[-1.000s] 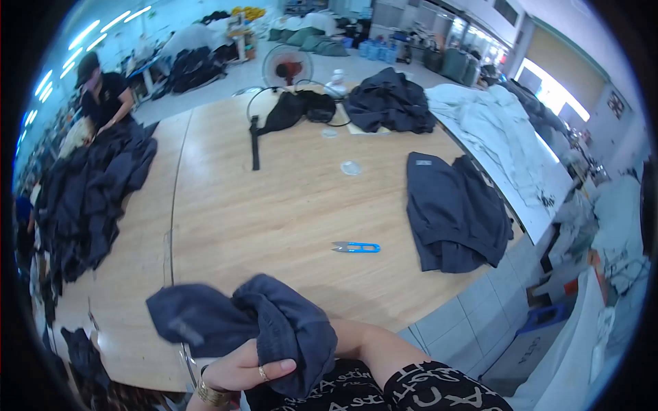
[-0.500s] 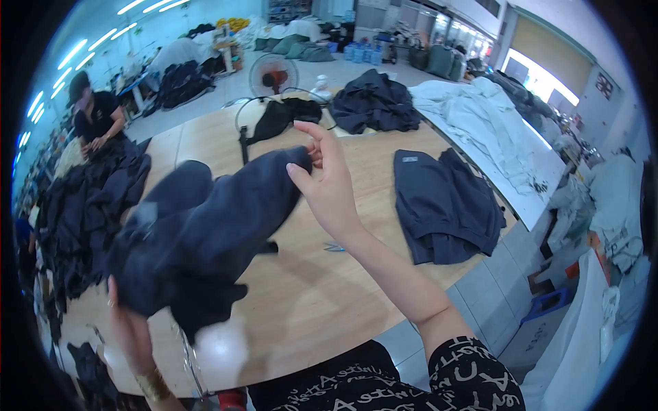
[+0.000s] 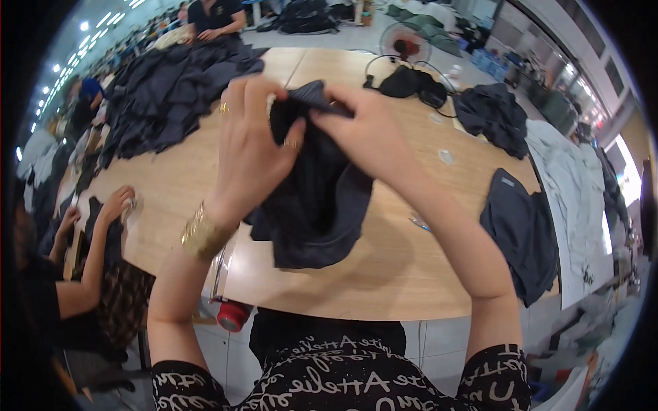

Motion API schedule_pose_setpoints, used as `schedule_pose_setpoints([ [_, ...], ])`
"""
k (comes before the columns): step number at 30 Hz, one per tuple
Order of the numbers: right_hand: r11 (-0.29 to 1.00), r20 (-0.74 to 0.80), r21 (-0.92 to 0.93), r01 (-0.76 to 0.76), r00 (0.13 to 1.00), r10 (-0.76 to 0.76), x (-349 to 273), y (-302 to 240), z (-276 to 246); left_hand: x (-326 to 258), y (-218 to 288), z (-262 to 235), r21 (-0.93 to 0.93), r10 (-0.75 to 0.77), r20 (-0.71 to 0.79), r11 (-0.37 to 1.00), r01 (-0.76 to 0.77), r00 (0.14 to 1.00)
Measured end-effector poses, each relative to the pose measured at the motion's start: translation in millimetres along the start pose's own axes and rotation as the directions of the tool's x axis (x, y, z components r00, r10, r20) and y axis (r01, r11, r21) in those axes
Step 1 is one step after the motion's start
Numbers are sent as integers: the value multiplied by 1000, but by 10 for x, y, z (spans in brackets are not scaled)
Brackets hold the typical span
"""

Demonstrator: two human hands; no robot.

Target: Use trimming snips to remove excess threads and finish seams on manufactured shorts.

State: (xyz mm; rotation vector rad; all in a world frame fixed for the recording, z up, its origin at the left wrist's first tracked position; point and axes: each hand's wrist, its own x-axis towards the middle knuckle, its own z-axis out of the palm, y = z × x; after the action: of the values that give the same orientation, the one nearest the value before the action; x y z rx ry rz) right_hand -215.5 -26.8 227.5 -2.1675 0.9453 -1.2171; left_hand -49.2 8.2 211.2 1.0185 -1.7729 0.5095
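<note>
A dark grey garment (image 3: 317, 233) hangs in front of me above the wooden table, its upper edge bunched between my hands. My left hand (image 3: 252, 133), with a ring and a gold bracelet at the wrist, is closed on the top left of the cloth. My right hand (image 3: 360, 123) pinches the folded edge beside it, thumb toward me. The cloth's dark inner side shows between the hands, and its lower end hangs over the table. Motion blurs both hands a little. Small snips (image 3: 419, 222) lie on the table beside my right forearm.
A flat dark garment (image 3: 522, 236) lies at the right edge. Dark piles stand at the far left (image 3: 161, 96) and far right (image 3: 492, 118). White cloth (image 3: 569, 198) covers the adjoining table. A fan (image 3: 406, 48) is beyond. At left a co-worker's hand (image 3: 118, 202) handles dark cloth.
The garment has come from my left to the middle and now hangs from its upper edge. My right hand, whose fingers were apart, has closed on it next to my left. The view has turned left.
</note>
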Motion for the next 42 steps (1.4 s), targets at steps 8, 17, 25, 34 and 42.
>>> schedule_pose_setpoints([
  [8, 747, 425, -654, 115, 874, 237, 214, 524, -966, 83, -838, -546, 47, -341, 700, 899, 435, 628],
  [17, 747, 410, -595, -297, 687, 600, 576, -40, -1187, 334, -1017, -649, -70, -344, 893, 530, 845, 289],
  [25, 898, 531, -397, -188, 751, 392, 354, -46, -782, 161, -770, -415, -357, -209, 851, 441, 823, 481],
  [34, 900, 254, -329, -286, 891, 376, 589, 199, -719, 284, -855, -291, -120, -489, 661, 681, 723, 570],
  [42, 962, 45, 19, -272, 961, 271, 921, -18, -753, 440, -638, -280, 62, 95, 272, 991, -116, 957],
])
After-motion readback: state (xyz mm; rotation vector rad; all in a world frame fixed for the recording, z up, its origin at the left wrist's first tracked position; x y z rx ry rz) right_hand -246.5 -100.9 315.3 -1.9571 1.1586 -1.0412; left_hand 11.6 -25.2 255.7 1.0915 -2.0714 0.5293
